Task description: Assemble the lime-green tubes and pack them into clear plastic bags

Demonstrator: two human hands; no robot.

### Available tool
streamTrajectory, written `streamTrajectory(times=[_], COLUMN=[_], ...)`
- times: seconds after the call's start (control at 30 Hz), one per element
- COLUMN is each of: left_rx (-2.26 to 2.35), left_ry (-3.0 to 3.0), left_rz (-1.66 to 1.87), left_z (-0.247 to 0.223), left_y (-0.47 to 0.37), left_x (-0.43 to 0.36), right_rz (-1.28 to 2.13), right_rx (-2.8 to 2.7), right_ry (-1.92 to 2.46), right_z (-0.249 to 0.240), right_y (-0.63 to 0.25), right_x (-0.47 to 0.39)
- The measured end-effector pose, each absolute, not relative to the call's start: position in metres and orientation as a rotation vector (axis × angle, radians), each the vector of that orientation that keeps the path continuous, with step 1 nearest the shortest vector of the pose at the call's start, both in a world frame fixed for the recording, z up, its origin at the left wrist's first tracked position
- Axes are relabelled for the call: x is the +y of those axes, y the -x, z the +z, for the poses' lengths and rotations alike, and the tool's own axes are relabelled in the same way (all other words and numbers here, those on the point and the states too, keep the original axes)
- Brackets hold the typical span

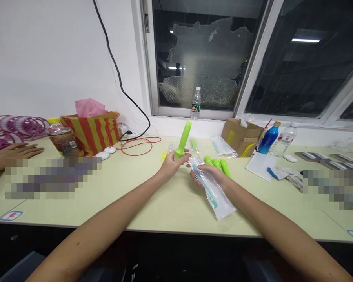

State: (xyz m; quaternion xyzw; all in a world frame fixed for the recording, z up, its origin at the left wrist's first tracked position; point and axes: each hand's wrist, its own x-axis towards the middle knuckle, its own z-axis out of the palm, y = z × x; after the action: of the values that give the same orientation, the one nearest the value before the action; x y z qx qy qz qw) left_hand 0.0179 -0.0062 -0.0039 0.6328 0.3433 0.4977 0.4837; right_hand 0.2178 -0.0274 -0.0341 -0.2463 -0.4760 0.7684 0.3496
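My left hand is closed around the wide end of a bright green flashlight-shaped object, whose narrow handle points up. Beside it, my right hand grips a clear plastic bag with a white and teal printed strip, which slants down toward the table's front edge. The bag's upper end is close to my left fingers; whether they touch it I cannot tell. Behind my right hand lie several similar green flashlight-shaped pieces. Yellow rings and small clear parts sit behind my left hand.
Another plastic bag lies by an open cardboard box. Bottles, white paper and a glove are on the right. At left are a striped bag, a drink bottle, a red cable and another person's hand.
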Motion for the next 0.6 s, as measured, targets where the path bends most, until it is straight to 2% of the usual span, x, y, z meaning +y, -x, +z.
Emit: streamTrajectory(times=[0.33, 0.6], left_rx=[0.814, 0.848], left_ry=[-1.439, -1.504], left_rz=[1.161, 1.08], left_z=[-0.011, -0.012], left_y=[-0.012, -0.008], left_x=[0.01, 0.012], right_rz=[2.188, 2.1], right_rx=[-1.277, -1.355], right_ry=[0.569, 0.591], right_z=[-0.035, -0.029], right_y=[-0.225, -0.233], right_x=[-0.029, -0.029])
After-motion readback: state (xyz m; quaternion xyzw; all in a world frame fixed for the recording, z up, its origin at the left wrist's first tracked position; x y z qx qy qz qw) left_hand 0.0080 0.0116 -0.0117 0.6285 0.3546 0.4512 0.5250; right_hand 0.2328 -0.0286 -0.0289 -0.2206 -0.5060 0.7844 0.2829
